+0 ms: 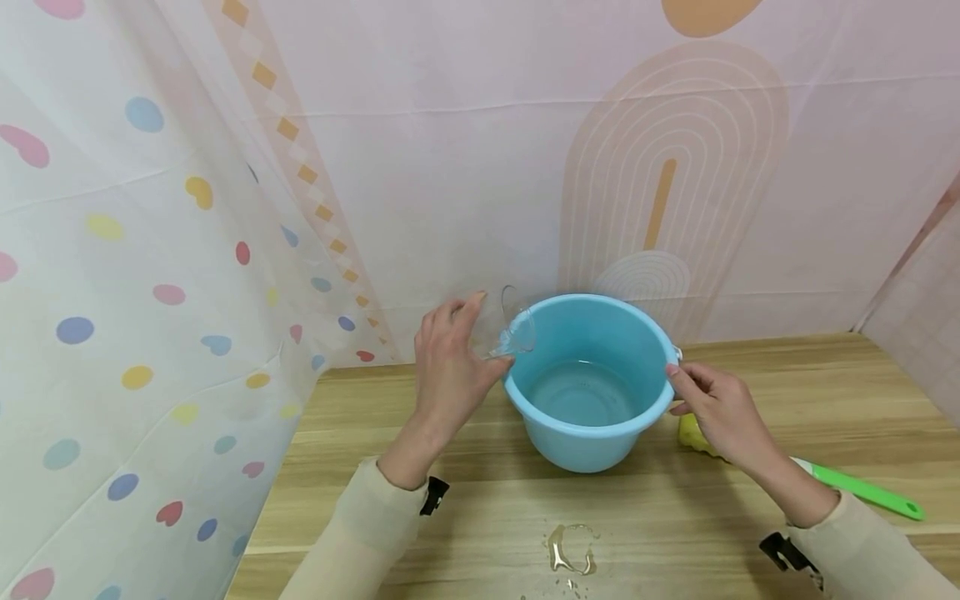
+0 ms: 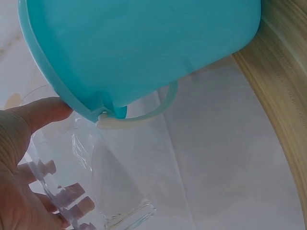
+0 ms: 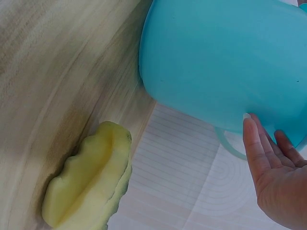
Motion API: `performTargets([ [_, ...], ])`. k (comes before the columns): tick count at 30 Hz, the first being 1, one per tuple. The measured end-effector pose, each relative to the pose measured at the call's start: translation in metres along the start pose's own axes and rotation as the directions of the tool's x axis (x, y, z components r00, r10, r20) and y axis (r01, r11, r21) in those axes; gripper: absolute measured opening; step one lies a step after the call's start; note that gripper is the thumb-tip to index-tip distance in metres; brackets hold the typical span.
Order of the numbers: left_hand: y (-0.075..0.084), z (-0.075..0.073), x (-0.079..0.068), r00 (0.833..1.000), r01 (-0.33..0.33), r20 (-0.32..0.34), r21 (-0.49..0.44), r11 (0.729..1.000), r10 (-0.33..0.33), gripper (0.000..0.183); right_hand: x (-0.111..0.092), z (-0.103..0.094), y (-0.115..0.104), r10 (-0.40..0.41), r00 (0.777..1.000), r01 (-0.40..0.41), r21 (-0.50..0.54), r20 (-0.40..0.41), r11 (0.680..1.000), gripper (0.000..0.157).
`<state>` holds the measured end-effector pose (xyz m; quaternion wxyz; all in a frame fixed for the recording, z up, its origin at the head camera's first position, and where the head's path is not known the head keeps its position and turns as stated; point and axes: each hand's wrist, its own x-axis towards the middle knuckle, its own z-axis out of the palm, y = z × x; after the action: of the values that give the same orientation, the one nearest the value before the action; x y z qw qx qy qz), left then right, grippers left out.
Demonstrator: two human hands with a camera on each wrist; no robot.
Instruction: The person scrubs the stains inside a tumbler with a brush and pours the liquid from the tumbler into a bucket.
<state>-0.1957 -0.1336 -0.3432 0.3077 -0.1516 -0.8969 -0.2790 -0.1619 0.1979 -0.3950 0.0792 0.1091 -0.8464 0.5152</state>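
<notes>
A light blue bucket stands on the wooden table, with shallow water in its bottom. My left hand grips a clear, see-through cup, tilted at the bucket's left rim. In the left wrist view, the thumb and fingers spread around the cup's wall, close under the bucket's pale handle. On the opposite side, my right hand holds the bucket's rim, thumb on top and fingers below against the outer wall, as the right wrist view shows.
A brush with a yellow sponge head and green handle lies right of the bucket, partly behind my right forearm. Spilled water marks the table in front. Patterned cloth hangs behind and at the left.
</notes>
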Motion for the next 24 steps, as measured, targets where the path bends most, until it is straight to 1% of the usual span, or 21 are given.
performTargets([
  [7, 0.0029, 0.0000, 0.0020, 1.000, -0.009, 0.024, 0.024, 1.000, 0.009, 0.081, -0.0009, -0.0001, -0.0002, 0.003, 1.000, -0.003, 0.009, 0.002, 1.000, 0.041],
  [17, 0.0053, -0.0007, 0.0045, 0.998, -0.067, 0.001, 0.072, 0.995, 0.067, 0.081, -0.0002, 0.0002, -0.0026, 0.022, 1.000, -0.022, -0.008, 0.012, 1.000, 0.041],
  [24, 0.0063, -0.0024, 0.0059, 0.996, -0.092, 0.002, 0.087, 0.992, 0.092, 0.080, -0.0005, -0.0003, -0.0036, 0.030, 0.999, -0.030, -0.013, 0.014, 0.999, 0.042],
])
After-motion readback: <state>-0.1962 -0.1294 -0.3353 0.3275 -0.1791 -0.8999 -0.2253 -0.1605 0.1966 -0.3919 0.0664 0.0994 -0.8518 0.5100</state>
